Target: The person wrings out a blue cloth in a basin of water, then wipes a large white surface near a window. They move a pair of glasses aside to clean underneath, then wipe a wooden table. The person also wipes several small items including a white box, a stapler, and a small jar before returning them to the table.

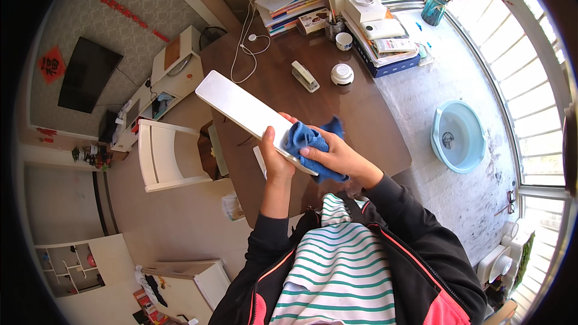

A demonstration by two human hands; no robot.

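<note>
A long white rectangular panel [244, 104] is held up at a slant over the brown wooden table [280, 99]; what it belongs to cannot be told. My left hand [276, 155] grips its lower part, thumb on the upper face and fingers underneath. In my right hand [338, 151] is a crumpled blue cloth [307, 140], pressed against the panel's near end. Part of the cloth hangs past that end, and it hides some of the panel's surface.
On the table stand a stapler [305, 76], a round white device [342, 75], a small cup [343, 41], a white cable [246, 49] and stacked books [293, 2]. A light-blue basin [458, 136] rests on the windowsill at right. A white chair [169, 155] stands at left.
</note>
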